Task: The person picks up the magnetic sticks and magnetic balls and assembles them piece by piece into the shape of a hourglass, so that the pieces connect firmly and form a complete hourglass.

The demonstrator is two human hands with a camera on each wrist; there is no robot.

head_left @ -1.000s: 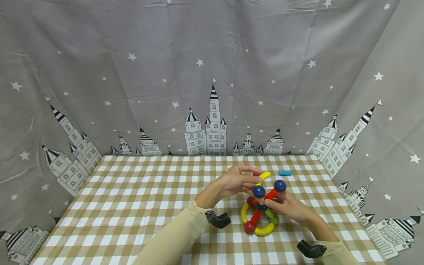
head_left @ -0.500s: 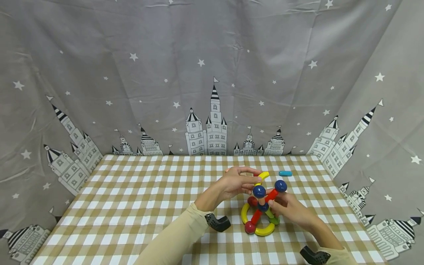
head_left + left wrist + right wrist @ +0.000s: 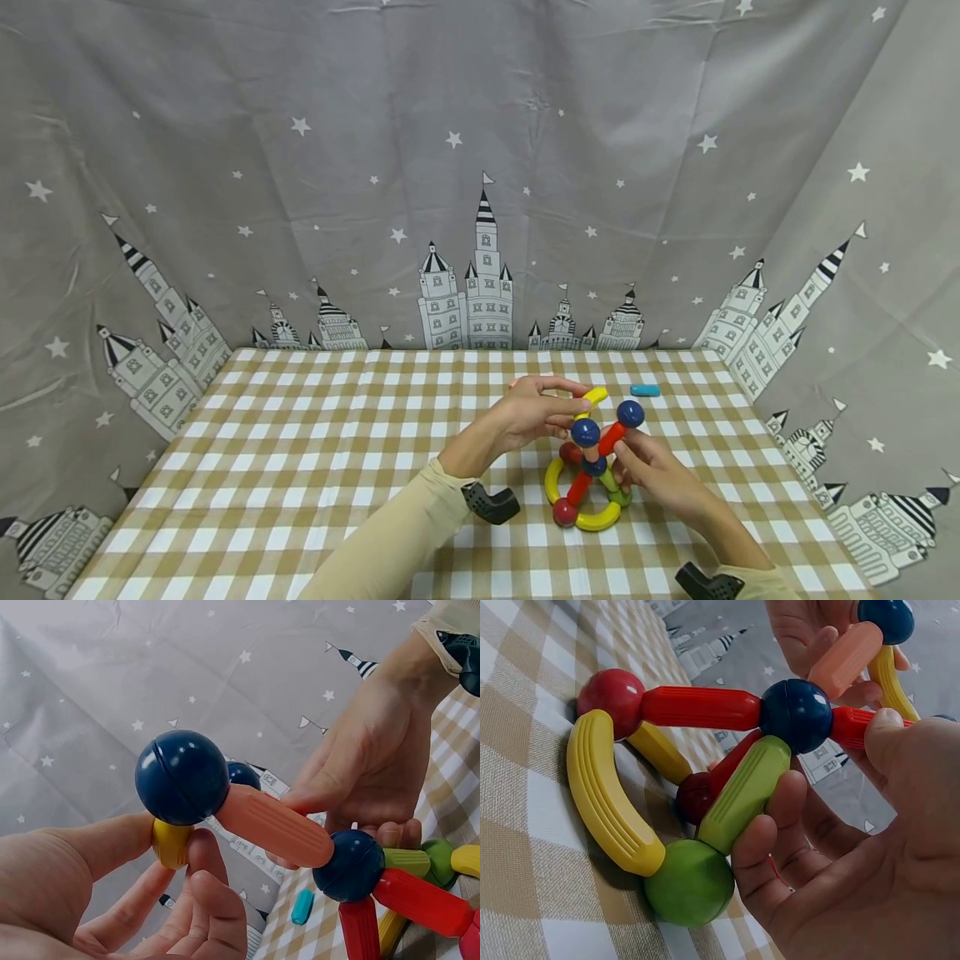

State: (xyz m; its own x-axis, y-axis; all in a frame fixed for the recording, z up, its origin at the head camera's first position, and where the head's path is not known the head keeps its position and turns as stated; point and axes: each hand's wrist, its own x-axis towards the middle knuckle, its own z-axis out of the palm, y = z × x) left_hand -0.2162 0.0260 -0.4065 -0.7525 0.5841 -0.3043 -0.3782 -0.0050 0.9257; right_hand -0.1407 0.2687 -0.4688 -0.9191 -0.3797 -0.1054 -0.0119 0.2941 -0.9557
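Observation:
A magnetic ball-and-stick structure stands on the checked cloth. Its base ring has yellow curved sticks (image 3: 611, 795), a red ball (image 3: 611, 701), a darker red ball (image 3: 570, 452) and a green ball (image 3: 690, 881). Straight red and lime sticks (image 3: 746, 795) rise to a central blue ball (image 3: 796, 716). From there a salmon stick (image 3: 274, 825) leads up to another blue ball (image 3: 182, 777). My left hand (image 3: 525, 414) pinches a yellow curved stick (image 3: 595, 398) at that ball. With thumb and fingers, my right hand (image 3: 660, 475) grips the upper red stick (image 3: 612, 437), which is tipped by a blue ball (image 3: 631, 413).
A teal stick (image 3: 645, 390) lies on the cloth beyond the structure. Behind the left hand, a small orange piece (image 3: 513, 382) peeks out, mostly hidden. The checked cloth (image 3: 337, 433) covers the table up to a grey curtain (image 3: 480, 100) printed with castles.
The upper red stick and its blue ball have tilted slightly up and left. My right thumb has shifted a little along that stick. The left hand keeps its pinch, nearly still.

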